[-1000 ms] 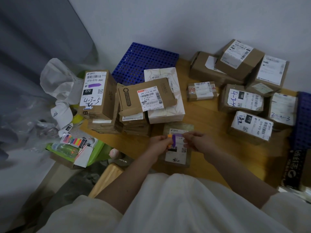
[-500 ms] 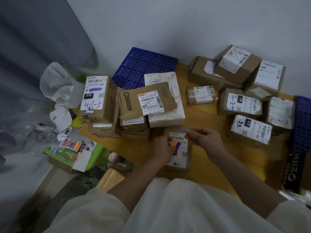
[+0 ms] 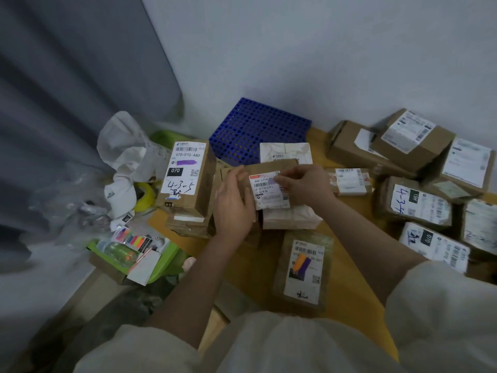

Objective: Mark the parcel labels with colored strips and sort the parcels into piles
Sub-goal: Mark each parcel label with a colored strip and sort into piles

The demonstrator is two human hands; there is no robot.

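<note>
Now, as I see it:
Right hand (image 3: 304, 185): fingertips pinch a purple strip (image 3: 272, 181) onto the parcel label (image 3: 269, 192).
Left hand (image 3: 233, 204): fingers nearly straight, steadying that cardboard parcel's (image 3: 269, 166) side.

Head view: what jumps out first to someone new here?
Both hands at centre: the right hand presses a purple strip onto the label of the top parcel in the middle stack, while the left hand steadies its side. Nearer, a flat parcel already shows orange and purple strips. A blue perforated panel leans against the wall behind.
</note>
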